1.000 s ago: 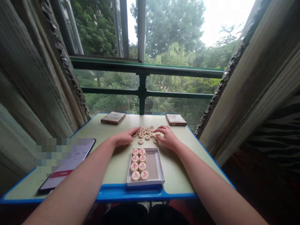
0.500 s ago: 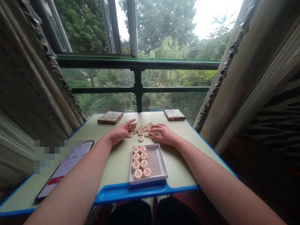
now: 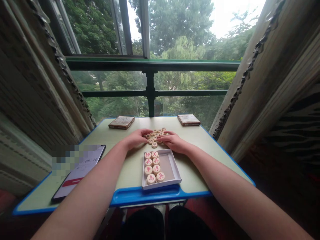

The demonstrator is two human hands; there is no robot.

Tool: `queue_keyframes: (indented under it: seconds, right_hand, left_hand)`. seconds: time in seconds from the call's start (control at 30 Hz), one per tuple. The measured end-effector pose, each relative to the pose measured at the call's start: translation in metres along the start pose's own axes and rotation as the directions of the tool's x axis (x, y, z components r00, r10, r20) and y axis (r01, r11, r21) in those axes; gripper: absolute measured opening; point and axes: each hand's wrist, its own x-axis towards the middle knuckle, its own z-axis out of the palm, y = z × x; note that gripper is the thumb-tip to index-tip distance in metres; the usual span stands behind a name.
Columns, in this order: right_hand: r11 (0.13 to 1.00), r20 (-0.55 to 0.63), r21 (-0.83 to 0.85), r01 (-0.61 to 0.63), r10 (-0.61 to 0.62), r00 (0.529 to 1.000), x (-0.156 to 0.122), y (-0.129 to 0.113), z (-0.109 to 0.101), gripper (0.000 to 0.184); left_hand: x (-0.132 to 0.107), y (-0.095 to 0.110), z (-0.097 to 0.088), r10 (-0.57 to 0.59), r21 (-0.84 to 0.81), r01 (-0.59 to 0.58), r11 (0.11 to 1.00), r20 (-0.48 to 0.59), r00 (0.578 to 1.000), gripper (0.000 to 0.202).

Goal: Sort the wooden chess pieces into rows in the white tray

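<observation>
Several round wooden Chinese chess pieces [image 3: 154, 145] with dark characters lie in a loose cluster in the middle of the table. My left hand [image 3: 136, 138] is at the cluster's left side, open, its fingertips at the outer pieces. From the right, my right hand [image 3: 174, 142] reaches over the edge of the cluster with its fingers stretched out, hiding some pieces. Nearer to me, a shallow white box [image 3: 177, 167] holds red-marked Chinese chess pieces [image 3: 156, 169] in two columns along its left side; bare bottom shows on the right.
A phone [image 3: 75, 180] showing a timer lies at the left, partly behind my left forearm. Two flat boxes rest at the table's far corners, one left [image 3: 121, 122] and one right [image 3: 189, 120]. The table [image 3: 125, 181] has a blue rim; curtains flank the window.
My left hand has turned and moved right, against the dark-marked pieces. My hands are closer together and the cluster looks tighter. The camera view has shifted slightly.
</observation>
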Motion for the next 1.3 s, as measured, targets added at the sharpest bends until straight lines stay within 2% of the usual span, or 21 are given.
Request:
queue_keyframes:
  seconds: [0.07,0.13,0.23,0.3,0.43,0.63,0.73,0.8,0.87,0.97,1.13,1.3]
  right_hand:
    - [1.000,-0.043,-0.013,0.001,-0.002,0.999,0.001,0.001,0.000,0.036]
    - [1.000,-0.081,-0.024,0.002,-0.004,0.997,0.001,0.001,-0.001,0.038]
    - [1.000,-0.040,-0.011,-0.014,0.014,0.999,0.000,0.003,-0.002,0.036]
    - [0.999,-0.024,-0.009,-0.035,0.035,0.999,0.000,0.004,-0.004,0.032]
    - [0.998,-0.063,-0.030,-0.055,0.053,0.997,-0.003,0.003,-0.011,0.024]
    - [0.996,-0.132,-0.057,-0.062,0.054,0.990,-0.005,0.003,-0.016,0.016]
    - [0.991,-0.190,-0.060,-0.119,0.106,0.976,-0.006,-0.001,-0.022,0.015]
    - [0.987,-0.143,-0.030,-0.159,0.153,0.978,-0.009,-0.007,-0.029,0.014]
    - [0.976,0.034,0.055,-0.212,0.210,0.977,-0.012,-0.015,-0.038,0.020]
    - [0.939,0.235,0.123,-0.322,0.287,0.928,-0.016,-0.025,-0.048,0.025]
    - [0.889,0.309,0.199,-0.412,0.342,0.887,-0.016,-0.031,-0.044,0.014]
    - [0.818,0.382,0.339,-0.465,0.332,0.863,-0.015,-0.033,-0.035,0.015]
  left_hand:
    - [0.003,-0.003,0.004,0.041,0.150,-0.030,0.988,-0.069,0.997,0.052]
    - [0.005,-0.004,0.009,0.134,0.329,-0.085,0.940,-0.130,0.982,0.045]
    - [0.007,-0.003,0.018,0.283,0.508,-0.183,0.842,-0.126,0.951,0.037]
    - [0.008,-0.001,0.021,0.310,0.541,-0.217,0.812,-0.084,0.947,0.035]
    - [0.009,0.000,0.024,0.310,0.568,-0.245,0.786,-0.020,0.951,0.034]
    - [0.008,-0.001,0.025,0.333,0.549,-0.255,0.796,-0.045,0.942,0.024]
    - [0.009,-0.002,0.025,0.341,0.536,-0.255,0.805,-0.065,0.938,0.027]
    - [0.010,-0.003,0.025,0.345,0.534,-0.257,0.805,-0.069,0.936,0.028]
    - [0.012,-0.004,0.023,0.329,0.539,-0.229,0.810,-0.094,0.940,0.026]
    - [0.014,-0.007,0.018,0.285,0.523,-0.155,0.838,-0.177,0.942,0.025]
    - [0.018,-0.013,0.011,0.169,0.426,-0.040,0.904,-0.270,0.948,0.036]
    - [0.024,-0.018,0.009,0.065,0.250,0.022,0.968,-0.334,0.940,0.032]
